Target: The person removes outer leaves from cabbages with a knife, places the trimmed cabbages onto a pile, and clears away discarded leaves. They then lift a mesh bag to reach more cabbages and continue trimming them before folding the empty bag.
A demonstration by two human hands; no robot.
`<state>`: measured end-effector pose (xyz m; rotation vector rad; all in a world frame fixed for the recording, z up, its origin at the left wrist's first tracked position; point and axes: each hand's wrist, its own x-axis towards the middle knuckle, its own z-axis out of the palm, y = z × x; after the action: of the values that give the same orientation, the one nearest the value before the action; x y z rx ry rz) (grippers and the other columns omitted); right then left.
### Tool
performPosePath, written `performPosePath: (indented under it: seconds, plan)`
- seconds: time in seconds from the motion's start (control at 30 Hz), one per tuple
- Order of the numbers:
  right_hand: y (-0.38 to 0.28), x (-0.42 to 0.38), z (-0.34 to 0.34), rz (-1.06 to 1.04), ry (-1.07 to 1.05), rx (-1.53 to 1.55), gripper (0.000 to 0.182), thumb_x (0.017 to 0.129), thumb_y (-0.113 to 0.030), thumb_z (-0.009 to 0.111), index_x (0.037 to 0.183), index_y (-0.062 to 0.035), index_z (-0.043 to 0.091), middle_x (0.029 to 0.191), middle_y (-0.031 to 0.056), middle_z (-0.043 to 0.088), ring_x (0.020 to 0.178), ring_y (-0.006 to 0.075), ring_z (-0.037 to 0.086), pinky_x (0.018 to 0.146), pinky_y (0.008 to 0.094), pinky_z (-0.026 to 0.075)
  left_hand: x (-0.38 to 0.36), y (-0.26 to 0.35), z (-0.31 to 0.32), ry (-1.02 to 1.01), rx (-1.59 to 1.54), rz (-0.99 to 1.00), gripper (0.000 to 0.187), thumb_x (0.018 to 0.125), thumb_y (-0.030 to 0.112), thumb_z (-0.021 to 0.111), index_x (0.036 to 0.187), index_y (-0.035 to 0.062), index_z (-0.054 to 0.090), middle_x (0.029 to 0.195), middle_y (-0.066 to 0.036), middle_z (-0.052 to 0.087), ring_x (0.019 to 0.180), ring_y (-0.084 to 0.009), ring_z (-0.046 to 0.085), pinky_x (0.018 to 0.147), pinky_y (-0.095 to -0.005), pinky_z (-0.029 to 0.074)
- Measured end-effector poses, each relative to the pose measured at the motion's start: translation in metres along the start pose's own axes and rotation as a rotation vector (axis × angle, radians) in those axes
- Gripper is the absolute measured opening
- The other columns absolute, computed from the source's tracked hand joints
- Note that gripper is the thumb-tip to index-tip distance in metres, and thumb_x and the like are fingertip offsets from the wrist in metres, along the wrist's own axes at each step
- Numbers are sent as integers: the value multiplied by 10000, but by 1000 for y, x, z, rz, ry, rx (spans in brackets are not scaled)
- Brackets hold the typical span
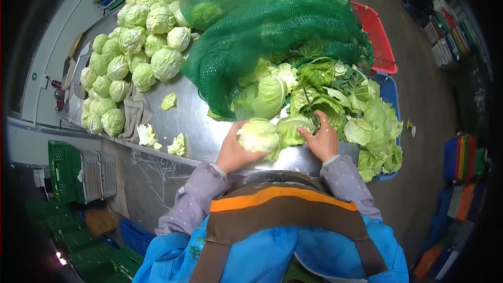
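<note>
My left hand [236, 149] is closed around the side of a pale green cabbage head [259, 137], just above the near edge of the metal table. A loose outer cabbage leaf [294, 130] hangs off its right side, and my right hand [322, 139] has its thumb and fingers on that leaf. A thin dark object [307, 97] sticks up by the right fingers; I cannot make out what it is. Right behind my hands, more cabbage [270, 97] spills from the mouth of a green mesh sack [272, 21].
Trimmed cabbage heads [144, 47] are piled on the table's left, beside a grey cloth [136, 112]. Loose leaves [374, 131] heap over a blue crate [389, 94] at right, with a red crate [374, 36] behind. Green crates [65, 170] stand on the floor at left.
</note>
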<state>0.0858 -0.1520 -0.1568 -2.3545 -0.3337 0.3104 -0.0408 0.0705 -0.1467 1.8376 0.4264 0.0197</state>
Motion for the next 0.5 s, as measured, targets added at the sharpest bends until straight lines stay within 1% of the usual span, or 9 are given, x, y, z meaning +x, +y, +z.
performPosePath:
  seconds: [0.03,0.1,0.13,0.17,0.23,0.27,0.4,0.47,0.5]
  plan:
    - [-9,-4,-3,-200,84,35,775,653,-343,794,1291,-78,443,972,198,639,685,253,635,657,363,500,-5,19,2,19,102,210,813,557,188,857,1226,19,429,1147,-128,521,1065,-228,531,936,-346,430]
    - [-60,-17,-20,-397,-117,212,708,684,-377,769,1267,-116,465,1131,174,594,914,281,635,764,376,494,-5,47,5,69,275,339,807,502,160,861,1192,41,460,1107,-118,521,1041,-254,541,891,-350,451]
    - [-72,-17,-16,-579,-15,107,595,677,-344,779,1170,-93,559,938,151,661,788,267,659,692,366,508,-3,52,7,60,330,393,800,496,154,859,1182,39,464,1096,-114,521,1029,-262,545,870,-352,457]
    - [-72,-12,-18,-579,-4,106,595,677,-344,779,1170,-93,559,938,151,661,788,267,659,692,366,508,-2,56,7,50,389,448,793,489,148,856,1172,37,469,1086,-110,521,1016,-270,548,850,-354,463]
    - [-63,5,-18,-147,-278,283,396,683,-313,776,971,-68,661,690,114,659,593,228,639,572,328,501,-2,54,4,68,328,439,745,505,130,850,1150,48,486,1106,-103,524,1011,-256,552,834,-348,470]
    - [-38,17,-1,-248,13,224,255,701,-280,762,783,-52,681,524,82,602,451,174,570,479,290,464,0,47,1,54,301,423,699,511,151,843,1115,46,506,1071,-130,538,1007,-283,556,833,-348,473]
    - [-10,26,18,-95,-170,351,152,713,-190,711,763,-52,670,575,146,612,490,209,594,515,324,482,5,13,10,11,189,318,648,547,146,829,1121,50,544,1044,-138,568,1004,-258,575,833,-316,476]
    - [10,32,32,-267,165,-84,103,715,-145,677,764,-54,670,596,156,614,526,217,610,526,329,486,5,1,12,-31,175,214,723,607,127,813,1253,65,493,1114,-105,562,1050,-248,564,884,-329,467]
    - [18,29,27,-262,165,-83,103,715,-145,677,764,-54,670,596,156,614,526,217,610,526,329,486,3,1,8,-35,176,213,723,607,127,813,1253,65,493,1114,-105,562,1050,-248,564,884,-329,467]
